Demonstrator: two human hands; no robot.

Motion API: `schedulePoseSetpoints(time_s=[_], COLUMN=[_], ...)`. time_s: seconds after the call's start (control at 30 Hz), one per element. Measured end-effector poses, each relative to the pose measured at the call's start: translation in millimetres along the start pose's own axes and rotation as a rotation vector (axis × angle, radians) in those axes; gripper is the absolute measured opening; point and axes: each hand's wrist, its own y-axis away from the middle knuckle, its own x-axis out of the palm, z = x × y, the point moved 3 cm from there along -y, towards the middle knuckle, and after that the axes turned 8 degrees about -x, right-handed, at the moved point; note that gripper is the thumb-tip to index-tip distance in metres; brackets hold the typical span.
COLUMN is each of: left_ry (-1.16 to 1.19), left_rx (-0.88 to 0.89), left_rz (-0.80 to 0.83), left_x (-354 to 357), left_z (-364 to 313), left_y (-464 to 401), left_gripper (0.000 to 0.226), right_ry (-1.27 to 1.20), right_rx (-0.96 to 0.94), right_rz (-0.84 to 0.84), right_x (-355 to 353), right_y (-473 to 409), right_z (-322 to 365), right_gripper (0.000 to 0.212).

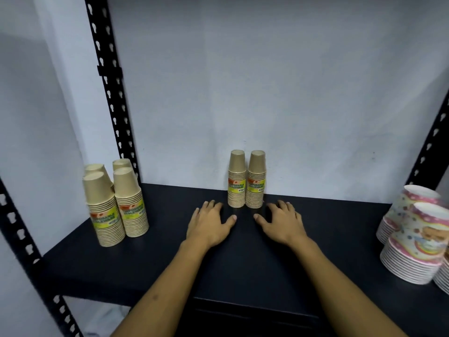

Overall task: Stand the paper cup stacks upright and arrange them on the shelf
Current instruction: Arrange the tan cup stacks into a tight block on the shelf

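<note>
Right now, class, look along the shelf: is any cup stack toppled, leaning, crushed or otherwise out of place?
Nothing stands out. The two brown cup stacks at the back wall stand upright side by side, as do the four brown stacks at the left. The patterned cup stacks at the right are also standing. Both hands, left hand and right hand, are empty.

- Six brown paper cup stacks (pixel 236 179) are standing upright on the shelf (pixel 243 259): four left, two centre.
- At least three patterned cup stacks (pixel 413 242) are standing right.
- Two hands are showing.

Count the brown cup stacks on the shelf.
6: four clustered at the left end, two side by side against the back wall, just beyond the hands. More may hide behind the left cluster.
</note>
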Motion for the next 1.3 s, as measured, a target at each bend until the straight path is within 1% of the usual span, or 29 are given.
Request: schedulePoseSetpoints(time_s=[0.17, 0.37, 0.6, 0.7, 0.8, 0.87, 0.9, 0.93, 1.0, 1.13, 1.2, 1.3], left_ry=[-0.075, -0.1, -0.117, -0.105, -0.095, -0.106, -0.11, -0.111, -0.097, -0.035, -0.003, 0.121], left_rx=[0.026, 0.027, 0.031, 0.05, 0.076, 0.068, 0.057, 0.044, 0.027, 0.032, 0.013, -0.073], left_rz=[0.023, 0.04, 0.05, 0.038, 0.052, 0.071, 0.063, 0.034, -0.086, -0.425, -0.541, -0.596], left_x=[-3, -13, -22, -26, -37, -50, -59, -70, -96, -160, -187, -215], left_z=[3, 6, 18, 27, 37, 45, 50, 56, 68, 94, 106, 123], left_y=[37, 79, 136, 156, 166, 167, 168, 168, 167, 162, 153, 132], left_gripper=[0.07, 0.07, 0.072, 0.071, 0.07, 0.068, 0.065, 0.061, 0.054, 0.041, 0.047, 0.061], right_ry=[0.051, 0.082, 0.107, 0.103, 0.111, 0.094, 0.07, 0.03, -0.083, -0.326, -0.416, -0.541], right_rx=[-0.002, -0.039, -0.088, -0.081, -0.069, -0.136, -0.186, -0.234, -0.312, -0.467, -0.526, -0.551], right_rz=[0.077, 0.089, 0.092, 0.096, 0.146, 0.162, 0.174, 0.189, 0.198, 0.127, 0.077, 0.009], right_x=[2, 2, 2, 3, 2, 0, -1, -1, -1, -8, -17, -30], right_y=[33, 78, 111, 115, 115, 110, 106, 101, 89, 67, 55, 34], right_z=[10, 17, 27, 31, 45, 65, 77, 91, 121, 185, 217, 259], right_gripper=[0.073, 0.074, 0.07, 0.067, 0.056, 0.049, 0.05, 0.053, 0.057, 0.055, 0.053, 0.055])
